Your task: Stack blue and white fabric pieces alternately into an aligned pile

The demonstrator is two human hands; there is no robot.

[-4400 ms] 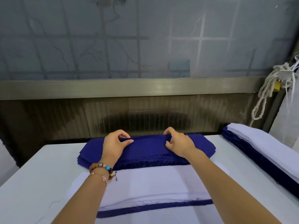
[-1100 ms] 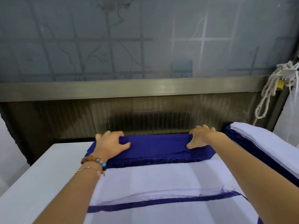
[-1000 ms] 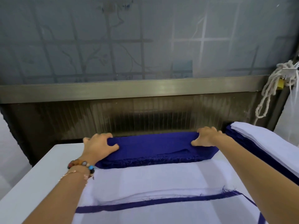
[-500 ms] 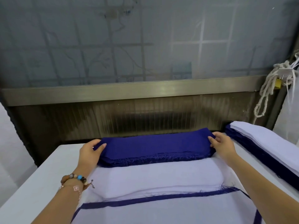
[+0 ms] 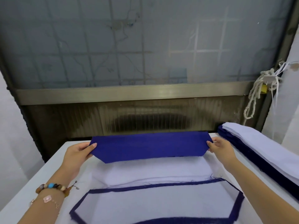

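A long dark-blue fabric piece with clipped corners (image 5: 150, 146) is held stretched flat between the two hands, at the far side of the white table (image 5: 53, 162). The left hand (image 5: 77, 154) grasps its left end, thumb laid on top and fingers tucked beneath. The right hand (image 5: 221, 149) pinches the right end in the same way, thumb on the upper face. The piece spans the whole gap from hand to hand, and its lower edge overlaps the far edge of a white fabric piece (image 5: 153, 172) lying below. Nearer the person lies a pile topped with white cloth, a blue border showing round its edge (image 5: 158, 202). Just beside the right hand, along the table's right side, sits a tall stack of white pieces over blue ones (image 5: 262, 152). A beaded bracelet (image 5: 51, 187) circles the left wrist.
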